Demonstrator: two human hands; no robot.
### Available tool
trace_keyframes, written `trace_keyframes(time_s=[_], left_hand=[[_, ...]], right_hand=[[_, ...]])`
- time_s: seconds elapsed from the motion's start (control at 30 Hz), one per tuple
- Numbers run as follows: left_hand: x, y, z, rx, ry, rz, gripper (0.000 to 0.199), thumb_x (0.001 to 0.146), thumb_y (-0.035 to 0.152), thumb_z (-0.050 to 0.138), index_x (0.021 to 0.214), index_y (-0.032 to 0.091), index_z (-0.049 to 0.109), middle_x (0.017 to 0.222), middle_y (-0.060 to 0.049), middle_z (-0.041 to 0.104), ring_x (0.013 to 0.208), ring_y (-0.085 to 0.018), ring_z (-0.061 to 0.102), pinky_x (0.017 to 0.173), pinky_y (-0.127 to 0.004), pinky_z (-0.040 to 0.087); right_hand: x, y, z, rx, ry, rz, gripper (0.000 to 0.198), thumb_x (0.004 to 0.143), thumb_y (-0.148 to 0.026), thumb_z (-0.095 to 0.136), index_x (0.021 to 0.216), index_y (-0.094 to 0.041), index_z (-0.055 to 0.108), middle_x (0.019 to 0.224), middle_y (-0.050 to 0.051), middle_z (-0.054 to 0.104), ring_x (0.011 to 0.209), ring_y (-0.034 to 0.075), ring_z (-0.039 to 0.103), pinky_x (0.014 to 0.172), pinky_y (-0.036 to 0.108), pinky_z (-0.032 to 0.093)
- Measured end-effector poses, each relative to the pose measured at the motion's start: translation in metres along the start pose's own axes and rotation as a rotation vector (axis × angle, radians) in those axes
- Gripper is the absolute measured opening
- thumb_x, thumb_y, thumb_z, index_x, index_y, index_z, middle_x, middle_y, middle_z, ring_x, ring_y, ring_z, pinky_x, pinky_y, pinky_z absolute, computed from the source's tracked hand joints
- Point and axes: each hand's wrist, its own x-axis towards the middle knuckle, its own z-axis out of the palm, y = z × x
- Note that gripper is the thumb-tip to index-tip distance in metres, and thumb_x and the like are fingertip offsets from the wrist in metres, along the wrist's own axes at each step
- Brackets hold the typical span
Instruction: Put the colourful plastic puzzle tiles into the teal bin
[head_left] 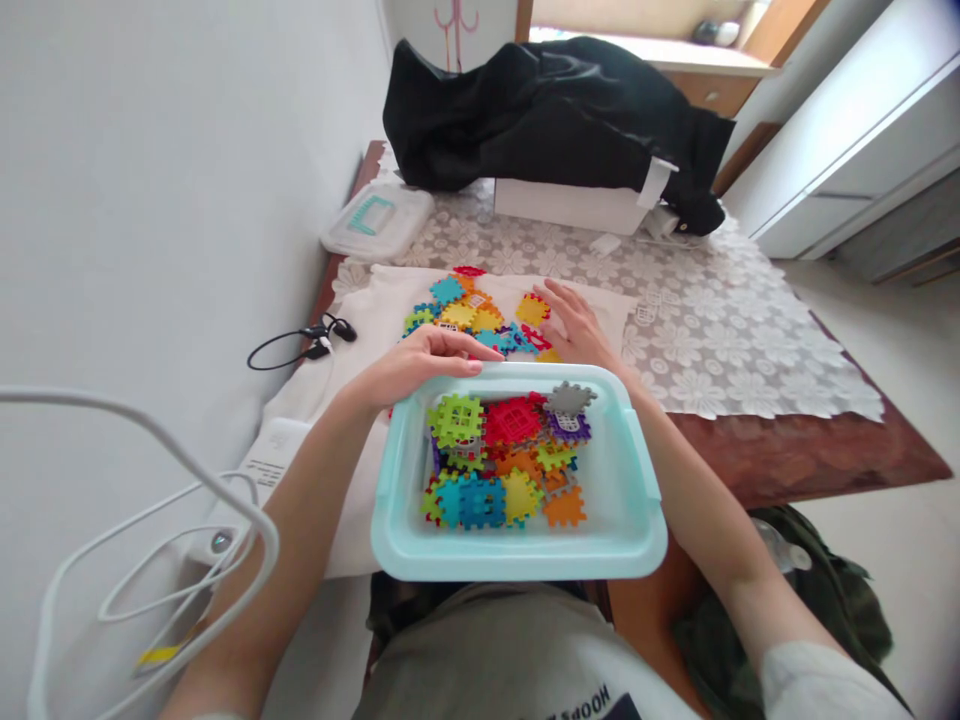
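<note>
Bin: the light turquoise bin point(517, 566) is between the forearms, rectangular with rounded corners.
Bin pieces: notched, flat pieces point(517, 420), many-coloured, some with window grids.
Left hand: point(427, 362) fingers loosely extended, at the far rim.
Right hand: point(576, 325) fingers apart, beside loose pieces point(465, 315).

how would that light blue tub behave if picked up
The tub looks like moulded plastic, so probably stiff and fairly light. Its pieces leave the right end bare, so the left may feel heavier, and they could slide if tipped.

Shirt point(510, 645) txt reads "HOOPS"; print on white item point(279, 440) illeg.
</note>
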Motion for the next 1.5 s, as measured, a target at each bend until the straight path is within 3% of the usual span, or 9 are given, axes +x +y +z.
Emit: trace_keyframes(time_s=[0.13,0.27,0.37,0.6,0.93,1.07,1.2,1.37,1.5], left_hand=[[0.000,0.001,0.000,0.006,0.002,0.009,0.031,0.086,0.038,0.088,0.111,0.021,0.090,0.089,-0.002,0.076,0.077,-0.012,0.057,0.067,-0.024,0.036],[-0.001,0.001,0.000,0.014,0.004,0.008,0.034,0.086,0.040,0.087,0.114,0.020,0.090,0.093,-0.003,0.076,0.080,-0.013,0.058,0.068,-0.024,0.037],[-0.001,0.002,0.001,0.011,-0.001,-0.002,0.035,0.086,0.040,0.087,0.114,0.019,0.090,0.093,-0.004,0.077,0.078,-0.014,0.059,0.067,-0.025,0.037],[-0.001,0.005,0.002,0.003,0.011,-0.030,0.040,0.082,0.042,0.089,0.115,0.019,0.089,0.103,-0.007,0.082,0.080,-0.016,0.063,0.067,-0.025,0.041],[-0.001,0.005,0.002,-0.001,0.024,-0.023,0.037,0.082,0.040,0.090,0.113,0.020,0.090,0.096,-0.004,0.079,0.079,-0.014,0.061,0.068,-0.024,0.041],[-0.002,0.007,0.003,0.010,0.036,-0.032,0.039,0.082,0.040,0.089,0.114,0.018,0.090,0.091,-0.004,0.078,0.073,-0.013,0.058,0.064,-0.024,0.038],[-0.002,0.006,0.003,0.002,0.026,-0.025,0.036,0.083,0.039,0.089,0.113,0.020,0.090,0.099,-0.005,0.081,0.078,-0.013,0.061,0.066,-0.023,0.040],[-0.002,0.004,0.002,0.010,0.020,-0.027,0.038,0.083,0.041,0.088,0.115,0.020,0.090,0.102,-0.006,0.081,0.082,-0.015,0.064,0.070,-0.024,0.042],[-0.002,0.006,0.003,0.026,0.036,-0.030,0.039,0.083,0.041,0.088,0.115,0.018,0.089,0.091,-0.004,0.079,0.071,-0.013,0.057,0.064,-0.025,0.038]], right_hand=[[0.002,0.006,0.016,-0.231,-0.142,0.086,0.053,0.110,-0.041,0.042,0.158,-0.025,0.060,0.178,0.009,0.043,0.167,0.037,0.034,0.136,0.061,0.027],[0.004,0.005,0.013,-0.270,-0.031,0.133,0.041,0.108,-0.048,0.052,0.131,-0.021,0.073,0.147,0.014,0.071,0.141,0.037,0.059,0.126,0.056,0.039],[0.005,0.004,0.011,-0.274,0.044,0.194,0.035,0.101,-0.051,0.063,0.114,-0.020,0.074,0.133,0.017,0.075,0.127,0.038,0.064,0.115,0.054,0.046],[0.008,0.010,0.013,-0.164,0.011,0.198,0.031,0.101,-0.040,0.060,0.123,-0.021,0.071,0.134,0.014,0.077,0.131,0.034,0.063,0.117,0.050,0.047],[0.006,0.010,0.003,-0.241,0.043,0.226,0.032,0.093,-0.043,0.072,0.115,-0.019,0.071,0.128,0.019,0.074,0.123,0.037,0.065,0.111,0.052,0.051],[0.003,0.010,-0.014,-0.182,0.089,0.240,0.040,0.092,-0.036,0.071,0.127,-0.018,0.069,0.130,0.018,0.075,0.123,0.035,0.068,0.110,0.048,0.052],[-0.010,0.010,-0.044,-0.177,-0.050,0.224,0.057,0.093,-0.041,0.070,0.146,-0.018,0.065,0.132,0.017,0.077,0.120,0.036,0.072,0.111,0.050,0.052],[-0.026,0.009,-0.059,-0.263,-0.374,0.265,0.045,0.095,-0.048,0.070,0.129,-0.020,0.075,0.132,0.019,0.074,0.116,0.037,0.073,0.103,0.045,0.055],[-0.031,0.000,-0.059,-0.295,-0.385,0.305,0.040,0.093,-0.049,0.074,0.124,-0.022,0.074,0.126,0.019,0.071,0.109,0.036,0.073,0.093,0.044,0.056]])
